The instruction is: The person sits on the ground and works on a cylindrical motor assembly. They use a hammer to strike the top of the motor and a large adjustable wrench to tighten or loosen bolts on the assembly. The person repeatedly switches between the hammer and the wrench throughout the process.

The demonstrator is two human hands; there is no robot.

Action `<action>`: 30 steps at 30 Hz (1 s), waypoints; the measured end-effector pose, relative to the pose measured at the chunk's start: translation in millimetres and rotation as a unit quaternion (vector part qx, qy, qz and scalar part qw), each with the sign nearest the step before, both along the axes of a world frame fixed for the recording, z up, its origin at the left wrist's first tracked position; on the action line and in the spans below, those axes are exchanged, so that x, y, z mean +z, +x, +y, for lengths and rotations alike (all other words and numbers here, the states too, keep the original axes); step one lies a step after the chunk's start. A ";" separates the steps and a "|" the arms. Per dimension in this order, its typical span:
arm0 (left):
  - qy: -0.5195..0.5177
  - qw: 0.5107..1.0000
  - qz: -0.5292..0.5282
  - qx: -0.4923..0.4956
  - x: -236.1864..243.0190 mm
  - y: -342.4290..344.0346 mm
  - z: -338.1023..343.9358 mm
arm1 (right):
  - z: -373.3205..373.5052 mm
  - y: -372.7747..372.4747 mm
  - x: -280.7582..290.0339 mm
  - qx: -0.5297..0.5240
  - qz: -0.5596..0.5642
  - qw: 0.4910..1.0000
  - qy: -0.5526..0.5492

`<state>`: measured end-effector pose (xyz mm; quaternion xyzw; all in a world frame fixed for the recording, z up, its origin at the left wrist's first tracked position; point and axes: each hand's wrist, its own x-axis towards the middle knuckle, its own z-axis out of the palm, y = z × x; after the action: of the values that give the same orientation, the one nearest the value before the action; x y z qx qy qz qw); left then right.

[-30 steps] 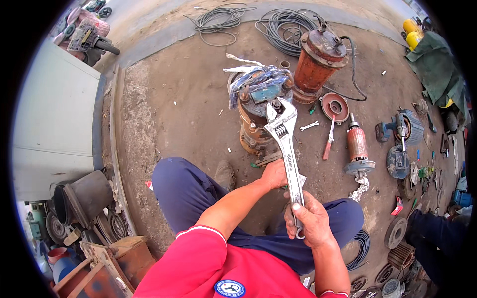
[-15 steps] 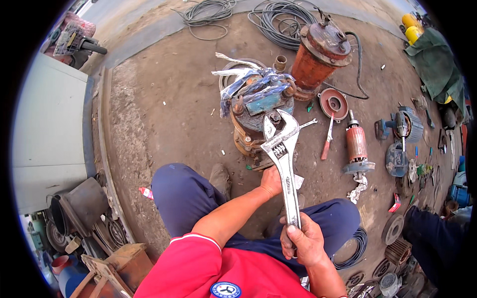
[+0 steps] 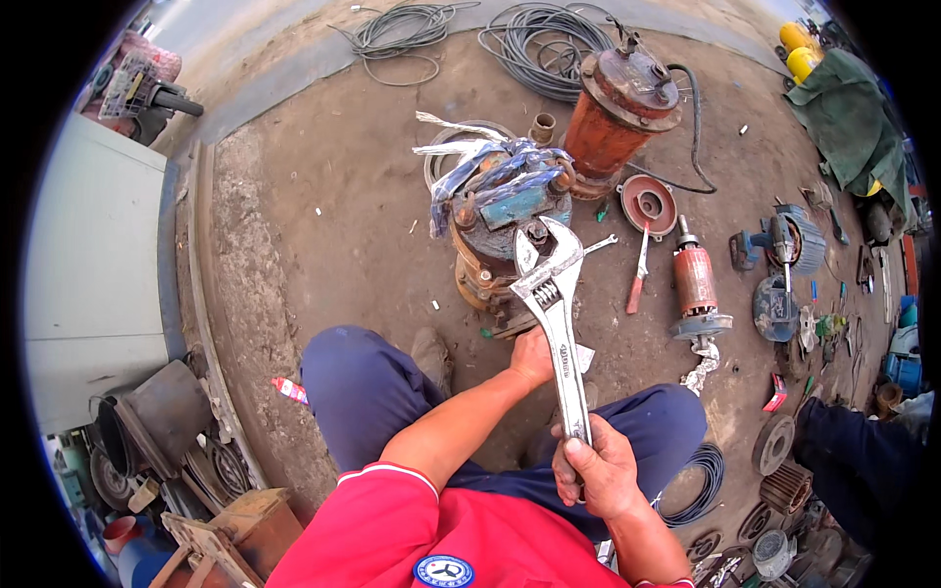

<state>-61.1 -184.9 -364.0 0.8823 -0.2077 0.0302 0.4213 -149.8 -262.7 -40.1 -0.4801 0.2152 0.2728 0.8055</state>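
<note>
My right hand [image 3: 598,465] is wrapped round the handle of a large silver adjustable wrench [image 3: 559,333]. The wrench points away from me, with its jaws over a bolt on top of a rusty pump or motor [image 3: 500,240]; whether they touch the bolt I cannot tell. Blue and white cloth strips [image 3: 505,176] are tied across the top of that machine. My left hand [image 3: 532,355] is low at its near side, partly behind the wrench, with its fingers hidden. A small spanner [image 3: 601,244] sticks out to the right behind the wrench head.
Behind stands an orange-red motor [image 3: 613,127] with coiled cable [image 3: 534,49]. To the right lie a round red cover [image 3: 648,206], a red-handled knife [image 3: 638,284], a rotor [image 3: 694,279] and a blue power tool [image 3: 784,245]. Another person's dark-clothed leg [image 3: 843,461] is at right.
The whole view has shifted slightly. My right hand keeps its grip on the wrench, and the wrench head and left hand look almost unchanged against the machine.
</note>
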 end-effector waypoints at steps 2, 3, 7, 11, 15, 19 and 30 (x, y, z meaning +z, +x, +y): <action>0.003 1.000 -0.011 0.009 -9.6 -1.0 -2.5 | 1.5 -2.6 0.2 -0.001 -0.007 1.000 -0.010; 0.006 1.000 -0.003 0.009 -13.5 -6.0 -1.4 | 3.8 -4.2 -0.3 -0.003 -0.002 1.000 -0.010; 0.018 1.000 -0.005 0.007 -4.9 -1.9 -1.9 | 5.7 -4.9 -2.6 -0.006 -0.006 1.000 -0.019; 0.060 0.998 -0.010 -0.021 20.9 3.9 2.5 | -7.2 5.0 -2.8 0.021 -0.003 1.000 -0.015; 0.074 0.996 -0.025 -0.048 55.6 10.1 12.4 | -14.7 43.4 -2.8 0.065 0.008 0.998 -0.012; -0.076 0.926 0.370 0.016 61.2 11.6 9.6 | -0.5 113.6 -0.5 0.002 -0.037 0.999 0.030; -0.052 0.958 0.279 -0.035 38.6 7.6 11.6 | 17.3 152.2 27.9 0.046 0.016 0.996 -0.081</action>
<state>-53.5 -173.3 -325.4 0.8246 -0.1110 -0.2209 0.5089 2.4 -245.4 -12.1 -0.5484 0.2271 0.2991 0.7471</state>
